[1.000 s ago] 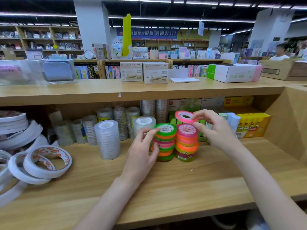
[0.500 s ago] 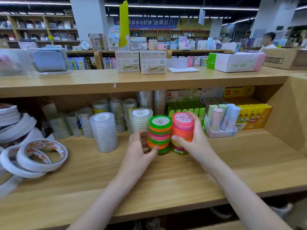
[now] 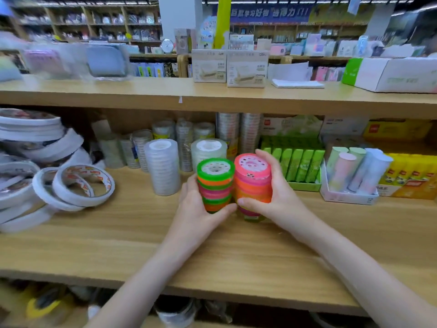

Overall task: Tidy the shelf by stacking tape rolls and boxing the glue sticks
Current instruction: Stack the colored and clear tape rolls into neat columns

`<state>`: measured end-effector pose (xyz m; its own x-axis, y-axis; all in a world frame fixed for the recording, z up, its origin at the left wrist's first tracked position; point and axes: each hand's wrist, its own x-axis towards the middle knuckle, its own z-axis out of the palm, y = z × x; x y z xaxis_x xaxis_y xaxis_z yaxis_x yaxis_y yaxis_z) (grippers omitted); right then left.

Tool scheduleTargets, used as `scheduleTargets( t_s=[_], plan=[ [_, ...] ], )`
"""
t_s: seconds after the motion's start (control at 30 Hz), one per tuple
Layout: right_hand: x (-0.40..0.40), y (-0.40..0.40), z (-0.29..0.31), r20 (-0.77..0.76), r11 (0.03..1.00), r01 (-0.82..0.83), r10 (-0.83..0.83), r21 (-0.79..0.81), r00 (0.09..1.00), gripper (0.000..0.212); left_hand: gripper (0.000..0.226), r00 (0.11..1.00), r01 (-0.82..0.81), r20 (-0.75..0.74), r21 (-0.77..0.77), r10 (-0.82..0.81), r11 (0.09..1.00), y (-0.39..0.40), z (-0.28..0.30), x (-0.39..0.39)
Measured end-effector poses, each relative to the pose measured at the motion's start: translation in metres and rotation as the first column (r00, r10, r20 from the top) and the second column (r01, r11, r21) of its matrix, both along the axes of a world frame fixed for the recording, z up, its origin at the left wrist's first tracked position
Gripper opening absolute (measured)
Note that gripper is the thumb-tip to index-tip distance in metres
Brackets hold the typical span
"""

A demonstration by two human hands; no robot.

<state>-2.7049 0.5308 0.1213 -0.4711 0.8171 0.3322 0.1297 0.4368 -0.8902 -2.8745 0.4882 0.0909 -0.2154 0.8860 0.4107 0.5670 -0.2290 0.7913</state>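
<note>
At the centre of the frame we see two stacks of coloured tape rolls standing side by side on the wooden shelf [image 3: 142, 237]. The left hand [image 3: 196, 209] curls round the green-topped stack [image 3: 215, 183]; the right hand [image 3: 281, 200] wraps the pink-topped stack [image 3: 253, 181], while the glue sticks [image 3: 354, 166] stand in a box at right

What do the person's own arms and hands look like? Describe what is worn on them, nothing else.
Both forearms are bare up to the frame edge; no sleeve shows. The left hand and right hand wear no gloves, and no ring, watch or bracelet is visible. The nails look short and unpainted, though the picture is slightly blurred.
</note>
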Motion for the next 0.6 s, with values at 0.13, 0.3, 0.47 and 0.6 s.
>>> scheduleTargets(
  t_s=[0.13, 0.3, 0.47, 0.6],
  plan=[
    [0.007, 0.014, -0.001, 0.106, 0.987, -0.146, 0.138, 0.068, 0.985, 0.093, 0.071, 0.961, -0.125, 0.243, -0.033, 0.129, 0.992, 0.003, 0.005, 0.017],
    [0.011, 0.027, -0.004, 0.174, 0.960, -0.162, 0.124, 0.227, 0.977, 0.088, 0.070, 0.940, -0.036, 0.336, -0.064, 0.055, 0.997, 0.000, 0.008, 0.019],
    [0.013, 0.028, -0.005, 0.114, 0.954, -0.103, 0.073, 0.283, 0.991, 0.081, 0.089, 0.919, -0.095, 0.380, -0.048, 0.106, 0.994, -0.010, 0.014, 0.025],
    [0.012, 0.025, -0.005, 0.018, 0.992, -0.125, 0.124, 0.023, 0.992, 0.101, 0.096, 0.920, -0.175, 0.357, 0.010, 0.160, 0.985, -0.013, 0.020, 0.035]
  ],
)
